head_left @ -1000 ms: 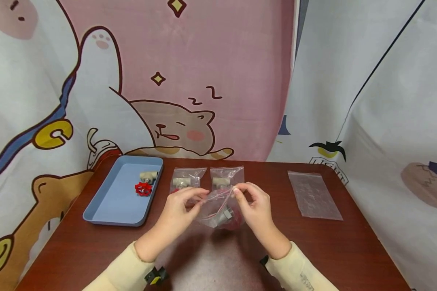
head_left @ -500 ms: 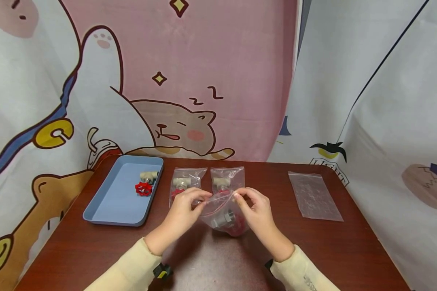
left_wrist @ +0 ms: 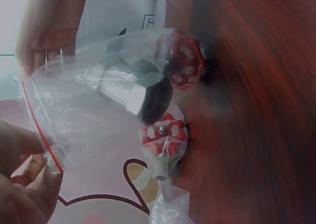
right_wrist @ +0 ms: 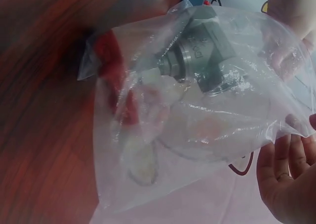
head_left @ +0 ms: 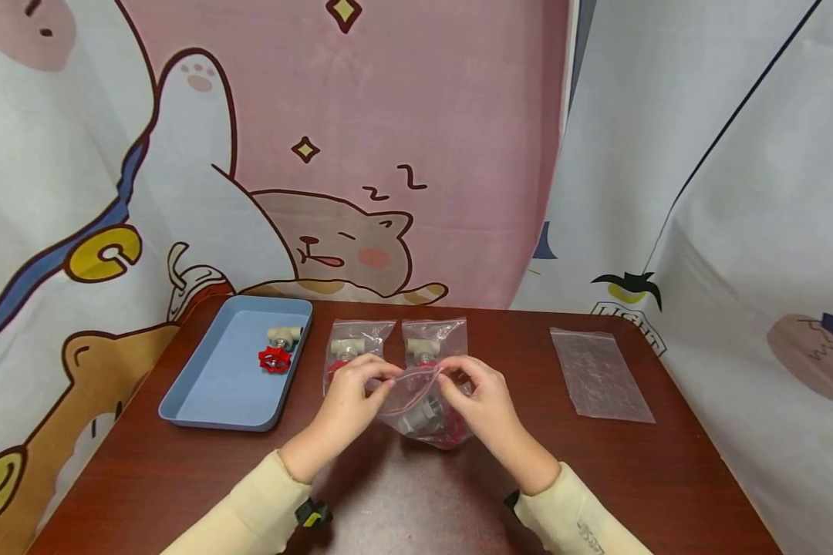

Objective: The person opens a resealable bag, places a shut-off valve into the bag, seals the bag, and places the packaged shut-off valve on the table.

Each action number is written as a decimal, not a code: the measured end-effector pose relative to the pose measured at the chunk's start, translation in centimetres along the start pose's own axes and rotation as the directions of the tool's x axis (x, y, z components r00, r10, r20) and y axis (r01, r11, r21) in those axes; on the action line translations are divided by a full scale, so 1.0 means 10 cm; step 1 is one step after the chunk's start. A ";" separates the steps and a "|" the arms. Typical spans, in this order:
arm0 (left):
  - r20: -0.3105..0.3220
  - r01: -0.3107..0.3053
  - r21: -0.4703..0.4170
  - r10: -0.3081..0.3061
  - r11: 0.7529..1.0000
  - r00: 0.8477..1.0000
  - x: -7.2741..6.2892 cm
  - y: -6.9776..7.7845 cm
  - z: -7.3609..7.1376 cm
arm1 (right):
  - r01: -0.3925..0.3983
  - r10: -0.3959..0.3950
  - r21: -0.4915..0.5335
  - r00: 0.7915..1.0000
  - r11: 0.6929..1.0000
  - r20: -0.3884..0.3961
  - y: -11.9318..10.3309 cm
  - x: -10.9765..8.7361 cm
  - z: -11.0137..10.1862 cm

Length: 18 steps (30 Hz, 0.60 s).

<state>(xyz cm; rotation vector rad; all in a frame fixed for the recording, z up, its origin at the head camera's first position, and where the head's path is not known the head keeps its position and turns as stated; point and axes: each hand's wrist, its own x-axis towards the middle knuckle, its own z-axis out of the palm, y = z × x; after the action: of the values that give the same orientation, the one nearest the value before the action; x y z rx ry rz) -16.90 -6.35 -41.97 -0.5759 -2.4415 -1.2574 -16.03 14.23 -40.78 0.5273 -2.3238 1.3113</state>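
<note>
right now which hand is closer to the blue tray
Left. The left hand is to the right of the blue tray, apart from it, pinching one side of the clear bag; the right hand is farther right, at the bag's other side.

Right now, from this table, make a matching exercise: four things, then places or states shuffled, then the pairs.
Things
1. Blue tray
2. Flat plastic bag
3. Two bagged cream valves
4. Bag with silver valve

Places or states
A. Side by side, right of the tray
B. Held by the left hand and the right hand
C. Contains an unbagged valve
D. Lies at the table's right

Pairs: 1-C, 2-D, 3-A, 4-B
</note>
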 end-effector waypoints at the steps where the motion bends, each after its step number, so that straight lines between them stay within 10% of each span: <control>1: 0.000 0.002 -0.006 -0.002 1.000 1.000 0.00 0.00 0.00 | 0.019 -0.019 -0.005 1.000 1.000 0.004 0.02 -0.01 0.00; 18: 0.092 0.050 -0.026 -0.047 0.998 0.995 0.01 -0.01 -0.02 | 0.183 -0.183 -0.002 0.982 0.983 -0.038 0.04 0.03 0.04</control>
<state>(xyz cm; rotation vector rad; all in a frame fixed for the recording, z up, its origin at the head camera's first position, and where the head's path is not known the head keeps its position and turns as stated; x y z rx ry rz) -17.04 -6.49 -41.87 -0.5974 -2.5301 -1.3145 -16.60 14.05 -41.06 0.6924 -2.1860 1.2264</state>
